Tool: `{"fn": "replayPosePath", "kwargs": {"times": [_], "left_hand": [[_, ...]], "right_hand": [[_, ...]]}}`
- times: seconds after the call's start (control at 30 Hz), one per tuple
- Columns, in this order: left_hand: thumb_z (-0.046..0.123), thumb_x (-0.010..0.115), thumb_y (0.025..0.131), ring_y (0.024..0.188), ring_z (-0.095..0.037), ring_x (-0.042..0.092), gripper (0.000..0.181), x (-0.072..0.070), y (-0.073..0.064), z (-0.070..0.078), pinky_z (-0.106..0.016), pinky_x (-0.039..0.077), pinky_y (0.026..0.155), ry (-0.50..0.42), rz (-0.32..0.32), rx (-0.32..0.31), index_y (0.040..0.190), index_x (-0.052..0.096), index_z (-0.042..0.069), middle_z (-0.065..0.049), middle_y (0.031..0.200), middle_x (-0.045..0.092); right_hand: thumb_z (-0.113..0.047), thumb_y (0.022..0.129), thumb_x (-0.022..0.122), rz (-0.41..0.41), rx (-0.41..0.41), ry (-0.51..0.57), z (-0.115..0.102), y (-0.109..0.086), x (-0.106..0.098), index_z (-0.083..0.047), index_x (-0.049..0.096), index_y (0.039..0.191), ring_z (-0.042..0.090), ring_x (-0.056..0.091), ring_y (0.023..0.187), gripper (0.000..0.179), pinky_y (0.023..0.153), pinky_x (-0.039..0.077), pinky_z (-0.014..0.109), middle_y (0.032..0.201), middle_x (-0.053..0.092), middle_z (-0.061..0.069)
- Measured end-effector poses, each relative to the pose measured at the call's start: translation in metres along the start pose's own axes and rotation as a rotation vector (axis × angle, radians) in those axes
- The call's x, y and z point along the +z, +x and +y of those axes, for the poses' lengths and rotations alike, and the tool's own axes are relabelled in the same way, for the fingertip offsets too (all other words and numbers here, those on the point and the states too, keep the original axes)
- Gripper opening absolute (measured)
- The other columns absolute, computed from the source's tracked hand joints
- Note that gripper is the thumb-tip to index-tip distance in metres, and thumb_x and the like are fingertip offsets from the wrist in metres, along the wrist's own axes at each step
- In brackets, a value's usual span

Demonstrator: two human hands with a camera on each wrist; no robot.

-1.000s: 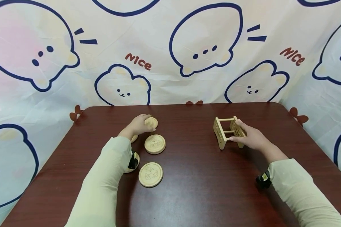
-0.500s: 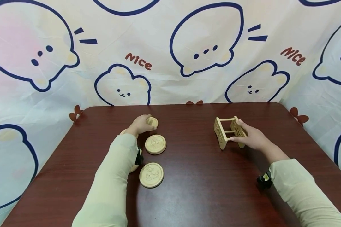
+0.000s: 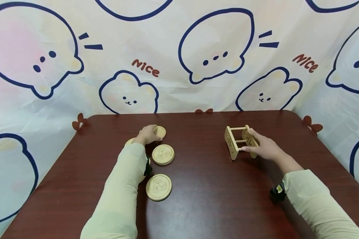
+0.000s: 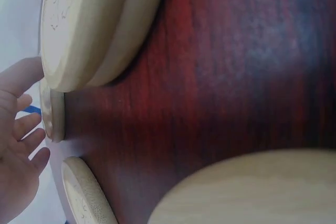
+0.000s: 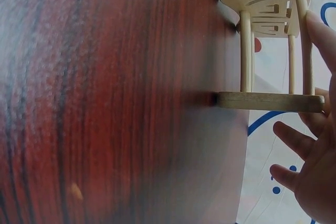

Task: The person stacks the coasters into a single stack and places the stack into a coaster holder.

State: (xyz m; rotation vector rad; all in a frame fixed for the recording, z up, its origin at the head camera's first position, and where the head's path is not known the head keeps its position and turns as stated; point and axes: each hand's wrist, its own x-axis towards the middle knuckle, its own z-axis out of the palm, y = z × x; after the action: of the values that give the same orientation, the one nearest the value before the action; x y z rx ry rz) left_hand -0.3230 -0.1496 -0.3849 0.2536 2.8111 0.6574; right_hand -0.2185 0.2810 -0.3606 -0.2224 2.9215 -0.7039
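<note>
In the head view, my left hand (image 3: pixel 146 135) reaches to the farthest round wooden coaster (image 3: pixel 160 132), thumb and fingers around its edge. The left wrist view shows that coaster (image 4: pixel 58 116) between the thumb and the fingers, beyond a nearer stack of two coasters (image 4: pixel 100 30). On the right, my right hand (image 3: pixel 266 147) grips one end of a small wooden rack (image 3: pixel 231 144), which has two carved panels joined by dowels. Its thumb presses near a dowel of the rack (image 5: pixel 270 102) in the right wrist view, while other fingers spread behind the panel.
Coasters with leaf carvings lie around the left arm: a stacked pair (image 3: pixel 163 154), one nearer (image 3: pixel 159 187), one at the left (image 3: pixel 130 141). Another is mostly hidden under the wrist. A dark red-brown table (image 3: pixel 203 186) meets a cartoon-printed cloth (image 3: pixel 179 96) behind it.
My left wrist and forearm have swung to the right while the hand stays at the far coaster, exposing more of the left coaster. The right hand and rack look unchanged.
</note>
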Motion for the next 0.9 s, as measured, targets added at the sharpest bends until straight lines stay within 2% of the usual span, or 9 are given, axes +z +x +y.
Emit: {"fn": "replayPosePath", "kwargs": {"times": [0.13, 0.17, 0.27, 0.37, 0.43, 0.5, 0.6, 0.8, 0.9], "left_hand": [[0.028, 0.066, 0.075, 0.113, -0.033, 0.037, 0.072, 0.002, 0.002, -0.002, -0.048, 0.023, 0.094, -0.009, -0.002, -0.011, 0.131, 0.032, 0.0, -0.019, 0.123, 0.042], [0.028, 0.066, 0.075, 0.107, -0.032, 0.041, 0.066, 0.003, 0.002, -0.002, -0.046, 0.028, 0.091, -0.012, 0.0, -0.003, 0.127, 0.037, -0.001, -0.019, 0.117, 0.046], [0.027, 0.068, 0.074, 0.083, -0.027, 0.048, 0.044, 0.006, 0.005, -0.003, -0.035, 0.038, 0.072, -0.003, 0.013, 0.034, 0.102, 0.049, -0.002, -0.015, 0.09, 0.051], [0.026, 0.068, 0.074, 0.065, -0.023, 0.04, 0.036, 0.006, 0.006, -0.002, -0.032, 0.031, 0.058, 0.015, 0.017, 0.056, 0.082, 0.045, 0.0, -0.01, 0.071, 0.042], [0.026, 0.068, 0.074, 0.075, -0.025, 0.045, 0.042, 0.005, 0.006, -0.001, -0.033, 0.036, 0.065, 0.018, 0.012, 0.044, 0.096, 0.048, -0.003, -0.013, 0.082, 0.048], [0.027, 0.067, 0.074, 0.093, -0.03, 0.047, 0.059, 0.004, 0.004, 0.0, -0.037, 0.038, 0.079, 0.023, 0.001, 0.033, 0.116, 0.043, -0.006, -0.02, 0.102, 0.05], [0.03, 0.068, 0.073, 0.115, -0.035, 0.034, 0.081, 0.002, 0.002, 0.001, -0.042, 0.028, 0.094, 0.022, -0.011, 0.018, 0.132, 0.025, -0.007, -0.024, 0.126, 0.037], [0.03, 0.071, 0.07, 0.119, -0.035, 0.028, 0.086, -0.001, -0.003, -0.002, -0.043, 0.025, 0.096, -0.007, -0.004, -0.008, 0.133, 0.023, -0.005, -0.024, 0.131, 0.031], [0.031, 0.071, 0.069, 0.119, -0.036, 0.029, 0.086, -0.002, -0.005, -0.002, -0.043, 0.026, 0.095, 0.002, 0.013, 0.014, 0.132, 0.025, -0.006, -0.026, 0.129, 0.032]], "right_hand": [[-0.064, 0.069, 0.053, -0.008, 0.01, -0.003, 0.0, 0.0, 0.001, -0.01, 0.011, 0.139, 0.042, 0.04, 0.106, 0.099, 0.08, 0.034, 0.054, 0.128, 0.031, 0.031], [-0.064, 0.068, 0.053, -0.008, 0.01, -0.003, 0.0, 0.0, 0.001, -0.009, 0.011, 0.139, 0.042, 0.04, 0.106, 0.099, 0.08, 0.034, 0.054, 0.127, 0.031, 0.031], [-0.065, 0.068, 0.053, -0.007, 0.017, -0.001, 0.001, 0.0, 0.002, -0.01, 0.01, 0.139, 0.041, 0.04, 0.105, 0.1, 0.08, 0.035, 0.054, 0.128, 0.031, 0.03], [-0.065, 0.068, 0.053, 0.001, 0.016, 0.001, 0.001, 0.0, 0.003, -0.011, 0.01, 0.14, 0.04, 0.04, 0.105, 0.1, 0.079, 0.035, 0.053, 0.127, 0.031, 0.03], [-0.064, 0.068, 0.053, 0.005, 0.009, -0.001, 0.001, 0.0, 0.002, -0.01, 0.012, 0.139, 0.041, 0.04, 0.105, 0.099, 0.079, 0.035, 0.053, 0.128, 0.031, 0.03], [-0.064, 0.068, 0.053, 0.009, 0.006, -0.003, 0.002, -0.001, 0.002, -0.01, 0.013, 0.139, 0.041, 0.04, 0.106, 0.098, 0.08, 0.035, 0.054, 0.128, 0.03, 0.03], [-0.064, 0.068, 0.053, 0.013, 0.006, -0.008, 0.001, -0.001, 0.002, -0.009, 0.014, 0.139, 0.041, 0.04, 0.107, 0.098, 0.081, 0.034, 0.054, 0.129, 0.03, 0.029], [-0.063, 0.068, 0.054, 0.011, 0.015, 0.008, 0.0, -0.001, 0.001, -0.01, 0.013, 0.139, 0.04, 0.04, 0.107, 0.098, 0.081, 0.034, 0.054, 0.128, 0.032, 0.029], [-0.061, 0.07, 0.055, 0.009, 0.016, 0.008, 0.0, -0.001, 0.001, -0.01, 0.012, 0.139, 0.041, 0.04, 0.106, 0.097, 0.08, 0.034, 0.054, 0.127, 0.032, 0.03]]}}
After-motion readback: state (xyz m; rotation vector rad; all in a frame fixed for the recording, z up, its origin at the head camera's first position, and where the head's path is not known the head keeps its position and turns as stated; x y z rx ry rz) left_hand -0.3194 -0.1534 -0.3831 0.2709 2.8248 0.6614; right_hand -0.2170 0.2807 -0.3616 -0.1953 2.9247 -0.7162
